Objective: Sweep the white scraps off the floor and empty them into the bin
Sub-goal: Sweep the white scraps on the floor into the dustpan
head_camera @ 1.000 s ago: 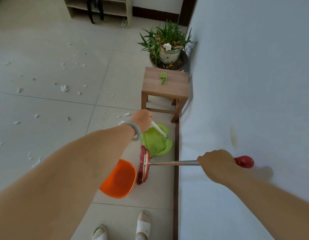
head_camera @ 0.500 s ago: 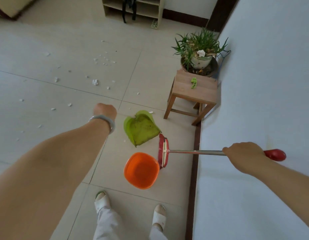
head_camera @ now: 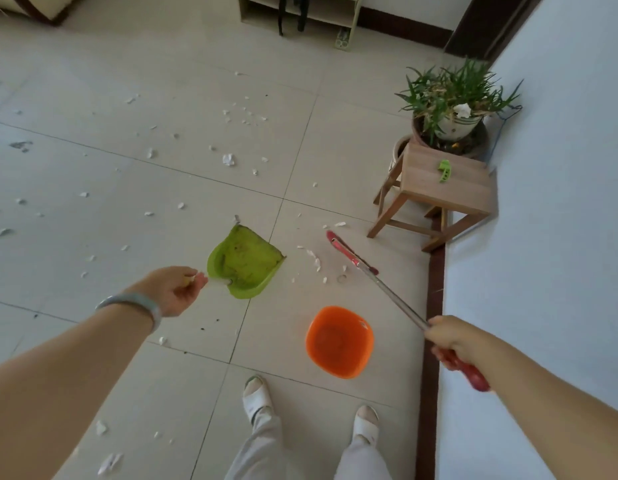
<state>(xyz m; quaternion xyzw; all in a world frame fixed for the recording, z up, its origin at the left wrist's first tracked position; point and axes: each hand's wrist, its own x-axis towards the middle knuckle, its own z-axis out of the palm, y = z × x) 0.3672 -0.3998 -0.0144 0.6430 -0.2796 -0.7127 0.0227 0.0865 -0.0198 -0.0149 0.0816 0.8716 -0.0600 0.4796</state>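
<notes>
1. The left hand (head_camera: 169, 291) has its fingers (head_camera: 196, 279) curled round the end of the pale handle of the green dustpan (head_camera: 247, 263), grasping it. A pale bracelet (head_camera: 134, 303) sits on that wrist.
2. The dustpan's tray lies just beyond those fingers, low at the floor (head_camera: 93, 168). Its open mouth faces away and to the right. Whether it rests on the tiles I cannot tell.
3. The right hand (head_camera: 453, 337) is clenched round the broom (head_camera: 394, 296) where the metal shaft meets the red grip. The grip's end sticks out behind the hand.
4. From the right fingers (head_camera: 439, 332) the shaft slants forward and left, down to the red broom head at the floor.
5. Some white scraps (head_camera: 228, 159) lie between the dustpan's mouth and the broom head. Many more are scattered well beyond the left fingers and off to their left, and a few lie nearer the person than that hand.
6. The orange bin (head_camera: 338, 341) stands open-topped on the floor between the two hands, nearer the right fingers and just to their left.
7. Well beyond the right fingers a wooden stool (head_camera: 442, 183) stands by the wall (head_camera: 543, 202) with a green clip (head_camera: 444, 171) on top. A potted plant (head_camera: 453, 105) stands behind the stool.
</notes>
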